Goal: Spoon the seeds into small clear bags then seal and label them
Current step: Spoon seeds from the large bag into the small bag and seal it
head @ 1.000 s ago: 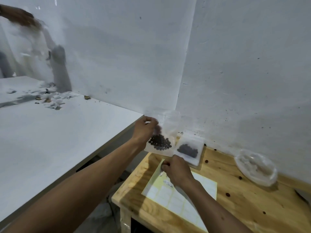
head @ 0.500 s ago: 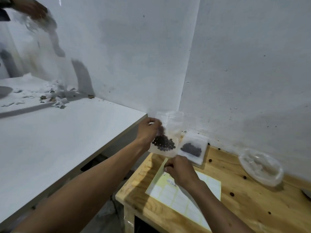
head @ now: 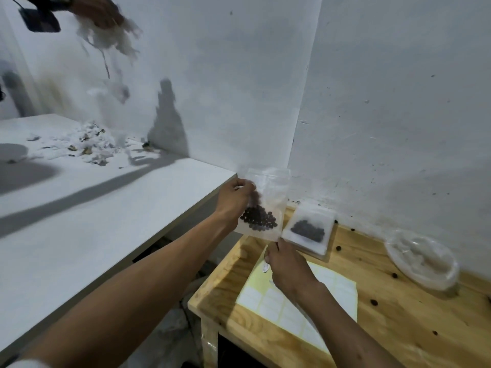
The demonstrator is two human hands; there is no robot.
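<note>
Head view: left hand (head: 233,200) pinches the upper left edge of a bag (head: 261,205) of seeds (head: 259,221), raised over the table's (head: 398,309) far left corner; right hand (head: 287,264) pinches its lower right corner; label sheet (head: 268,301) lies beneath.

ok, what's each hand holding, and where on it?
Both hold the same seed bag. Left hand grips its left edge, near the top. Right hand pinches its bottom right corner.

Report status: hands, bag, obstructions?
Left hand grips seed bag in air. Right hand pinches its bottom corner. Second filled bag on wooden table. Nothing blocking.
</note>
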